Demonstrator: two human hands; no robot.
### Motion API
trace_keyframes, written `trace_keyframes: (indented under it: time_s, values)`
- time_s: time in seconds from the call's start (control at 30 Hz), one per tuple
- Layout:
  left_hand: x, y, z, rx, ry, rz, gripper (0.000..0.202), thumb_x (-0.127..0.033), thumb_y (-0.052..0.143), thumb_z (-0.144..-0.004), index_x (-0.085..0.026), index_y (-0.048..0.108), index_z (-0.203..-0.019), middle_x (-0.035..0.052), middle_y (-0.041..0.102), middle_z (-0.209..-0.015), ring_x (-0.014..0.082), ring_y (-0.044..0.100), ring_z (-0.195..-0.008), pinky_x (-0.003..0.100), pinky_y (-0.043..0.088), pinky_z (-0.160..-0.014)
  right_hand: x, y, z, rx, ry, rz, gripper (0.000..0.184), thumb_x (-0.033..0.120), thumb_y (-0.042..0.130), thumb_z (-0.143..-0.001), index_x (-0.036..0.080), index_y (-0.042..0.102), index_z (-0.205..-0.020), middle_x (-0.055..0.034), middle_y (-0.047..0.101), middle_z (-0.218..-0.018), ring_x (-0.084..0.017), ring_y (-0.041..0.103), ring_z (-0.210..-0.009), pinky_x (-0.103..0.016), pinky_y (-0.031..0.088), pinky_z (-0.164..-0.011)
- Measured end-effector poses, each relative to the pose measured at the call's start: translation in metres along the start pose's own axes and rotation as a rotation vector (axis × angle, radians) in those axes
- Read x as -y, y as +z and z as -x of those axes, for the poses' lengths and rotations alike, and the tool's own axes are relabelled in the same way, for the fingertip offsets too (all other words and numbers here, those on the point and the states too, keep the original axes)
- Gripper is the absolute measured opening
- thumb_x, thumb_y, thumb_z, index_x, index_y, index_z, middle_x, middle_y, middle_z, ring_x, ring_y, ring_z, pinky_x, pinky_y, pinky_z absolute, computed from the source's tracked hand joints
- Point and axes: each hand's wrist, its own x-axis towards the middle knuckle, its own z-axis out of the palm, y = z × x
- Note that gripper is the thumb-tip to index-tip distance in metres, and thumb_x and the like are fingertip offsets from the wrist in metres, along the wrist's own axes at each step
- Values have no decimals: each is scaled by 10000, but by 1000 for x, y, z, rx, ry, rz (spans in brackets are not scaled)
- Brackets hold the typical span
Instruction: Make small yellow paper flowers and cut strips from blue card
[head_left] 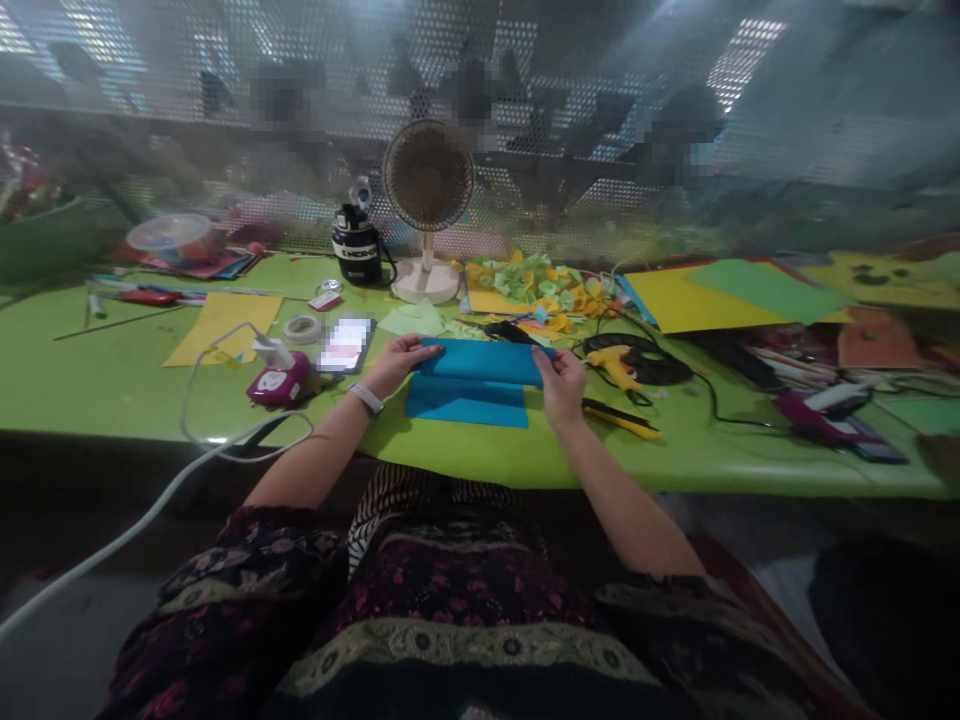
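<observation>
A blue sheet of paper (471,385) lies on the green table (112,390) in front of me, its far part folded over toward me. My left hand (397,362) pinches the left end of the folded flap. My right hand (561,382) grips the flap's right end. A watch sits on my left wrist. Both forearms reach forward over my patterned lap.
A phone (345,344), tape roll (302,328) and pink device (279,380) with a white cable lie at left. A small fan (427,205) and black jar (356,245) stand behind. Yellow glue gun (615,366), yellow cutter (621,418), paper scraps (536,285) and coloured sheets (720,295) lie at right.
</observation>
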Motion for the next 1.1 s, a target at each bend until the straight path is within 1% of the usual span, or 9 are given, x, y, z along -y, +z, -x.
trace_keyframes:
  time_s: [0.1, 0.17, 0.3, 0.4, 0.57, 0.73, 0.83, 0.97, 1.1]
  values:
    - [-4, 1, 3, -14, -11, -15, 473, -370, 967, -502, -142, 741, -849, 10, 725, -733, 88, 627, -610, 196, 486, -578, 2, 0, 1, 13, 20, 32, 490, 686, 720, -705, 215, 585, -730, 52, 488, -600, -105, 391, -541, -260, 315, -507]
    - [-6, 2, 4, -26, -17, -22, 490, -384, 970, -487, -140, 746, -848, 23, 737, -758, 96, 638, -632, 201, 495, -592, 2, 0, 1, 27, 37, 42, 497, 702, 710, -701, 224, 580, -740, 45, 499, -607, -118, 425, -554, -265, 336, -511]
    - [-7, 2, 4, -36, -39, -29, 511, -387, 981, -456, -137, 750, -838, 17, 731, -727, 94, 631, -618, 196, 493, -578, 4, 1, 2, 59, 67, -6, 494, 693, 735, -682, 228, 605, -788, 26, 565, -638, -141, 506, -589, -279, 413, -540]
    - [-7, 2, 4, -23, -52, -19, 508, -387, 984, -450, -140, 746, -825, 10, 729, -719, 95, 633, -609, 199, 504, -575, 6, 1, 3, 59, 83, -47, 491, 668, 769, -659, 220, 624, -799, 26, 591, -642, -135, 514, -577, -281, 443, -550]
    - [-11, 4, 6, -26, -51, -24, 495, -383, 985, -447, -142, 736, -800, 3, 721, -701, 90, 619, -587, 198, 497, -556, 5, 1, 2, 58, 77, -94, 468, 639, 782, -664, 214, 638, -793, 33, 587, -629, -127, 511, -570, -277, 449, -554]
    - [-11, 4, 5, -19, -49, -42, 462, -375, 982, -454, -148, 714, -755, 1, 710, -681, 90, 614, -580, 198, 489, -552, 2, 1, 0, 45, 76, -32, 484, 679, 759, -668, 227, 628, -779, 29, 571, -616, -137, 502, -577, -278, 427, -538]
    - [-10, 2, 5, -11, -45, -42, 457, -374, 982, -459, -151, 709, -750, 10, 722, -700, 92, 622, -590, 197, 495, -557, 0, 1, 0, 50, 68, -29, 486, 684, 757, -665, 230, 624, -776, 33, 539, -600, -140, 494, -581, -278, 409, -537]
    - [-11, 2, 5, -20, -48, -60, 468, -394, 979, -456, -155, 706, -751, 25, 736, -732, 108, 635, -611, 208, 506, -565, -1, 0, -1, 47, 58, 21, 506, 722, 715, -687, 235, 606, -778, 32, 511, -596, -145, 479, -584, -281, 380, -529]
    - [-12, 4, 5, -11, -43, -53, 452, -384, 979, -460, -155, 691, -724, 8, 715, -693, 98, 622, -594, 204, 495, -559, -2, 0, -1, 53, 46, 37, 497, 717, 700, -705, 237, 586, -758, 34, 496, -603, -142, 460, -580, -282, 358, -530]
